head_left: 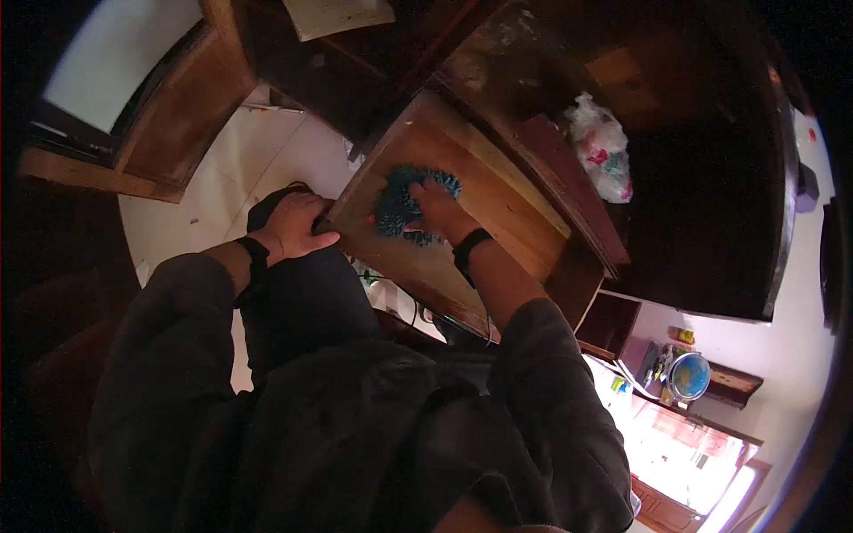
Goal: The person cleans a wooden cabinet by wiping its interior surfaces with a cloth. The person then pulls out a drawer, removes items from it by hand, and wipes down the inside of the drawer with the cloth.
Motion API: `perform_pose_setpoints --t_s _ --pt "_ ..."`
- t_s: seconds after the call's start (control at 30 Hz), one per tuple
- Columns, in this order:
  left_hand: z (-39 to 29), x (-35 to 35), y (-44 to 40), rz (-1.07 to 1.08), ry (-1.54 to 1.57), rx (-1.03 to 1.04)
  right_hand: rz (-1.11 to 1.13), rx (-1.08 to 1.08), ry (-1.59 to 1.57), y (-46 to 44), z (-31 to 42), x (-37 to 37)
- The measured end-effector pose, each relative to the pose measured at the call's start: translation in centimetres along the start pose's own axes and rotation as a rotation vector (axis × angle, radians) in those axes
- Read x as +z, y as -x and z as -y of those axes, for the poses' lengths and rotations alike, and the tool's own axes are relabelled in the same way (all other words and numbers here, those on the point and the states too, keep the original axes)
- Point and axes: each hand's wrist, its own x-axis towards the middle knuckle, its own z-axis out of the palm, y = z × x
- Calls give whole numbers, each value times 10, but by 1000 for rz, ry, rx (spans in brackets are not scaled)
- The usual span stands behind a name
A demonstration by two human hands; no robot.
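- A person in dark clothes (346, 417) works close against a wooden board (426, 274), the lower body just beside its near edge.
- A dark table (693, 231) stands to the right of the board.
- A crumpled plastic bag (601, 147), whitish with red and green patches, lies right of the board, on the dark table.
- A shaggy teal cloth (391, 213) lies spread on the board itself.
- The right hand (434, 209) presses the cloth against the board, fingers bent into the pile; whether they clamp it cannot be told.
- The left hand (298, 226), apart from the right, rests at the board's left corner, thumb held away from the fingers.
- A blue globe (688, 377) sits well apart from the board, to its lower right.
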Motion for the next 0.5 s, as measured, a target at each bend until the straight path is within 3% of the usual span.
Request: perform_pose_setpoints --t_s 0.13,0.23,0.33,0.5 --pt "1 -1 -2 35 -15 -19 -85 -17 55 -23 -5 8" --pt "5 1 -3 35 -15 9 -311 34 78 -40 -7 18" --pt "9 4 -4 7 -53 32 -295 82 171 -52 -6 12" --pt "11 9 -1 16 -40 9 -454 136 312 -74 -11 0"
